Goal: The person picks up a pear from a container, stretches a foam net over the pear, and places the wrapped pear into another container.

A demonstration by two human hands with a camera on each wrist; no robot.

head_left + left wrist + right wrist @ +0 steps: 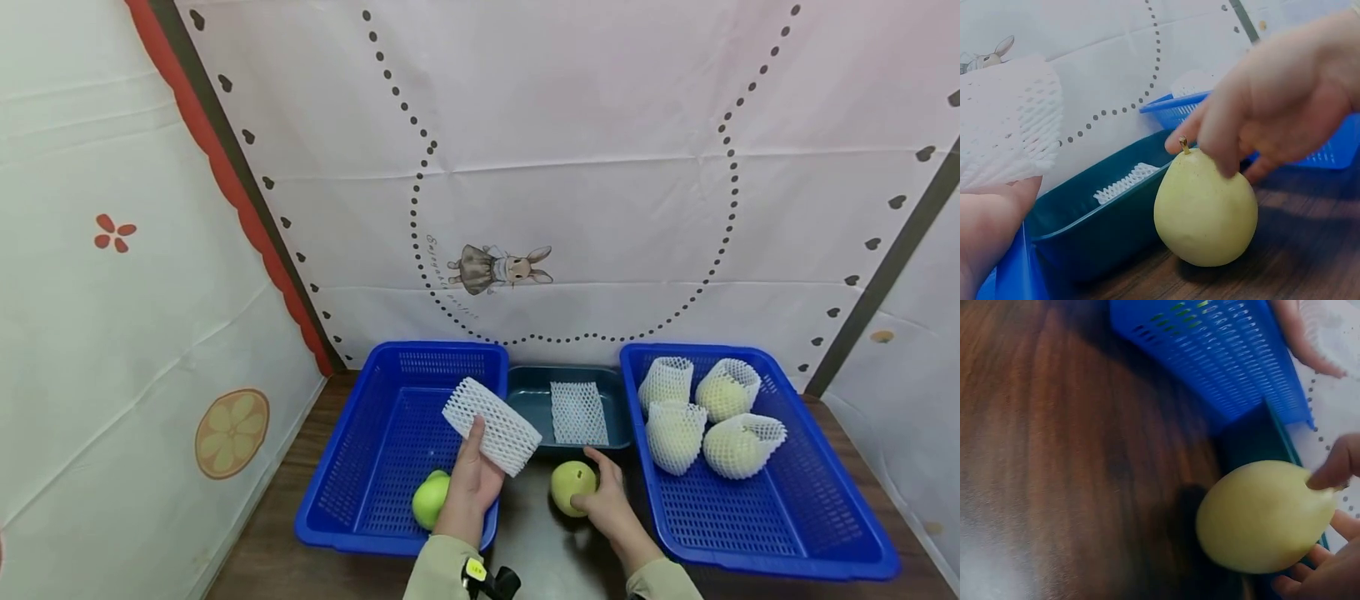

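A white foam net sleeve [491, 425], lying flat and tilted, is pinched by my left hand [471, 487] over the right side of the left basket. A yellow-green pear [1205, 209] stands upright on the table, its stem pointing up. Around the pear's upper right side my right hand [611, 504] has its thumb and fingers, the thumb [1335, 465] touching close to the stem end. Another foam net sleeve [579, 414] lies in the dark green tray [529, 407] just behind the pear. Part of the foam sleeve falls outside the left wrist view.
The left blue basket [390, 425] holds green fruit [430, 500], partly hidden by my left forearm. On the right, a second blue basket [757, 521] has several pears in foam nets [675, 437] toward its back. Patterned cloth [600, 208] hangs behind the wooden table [1085, 456].
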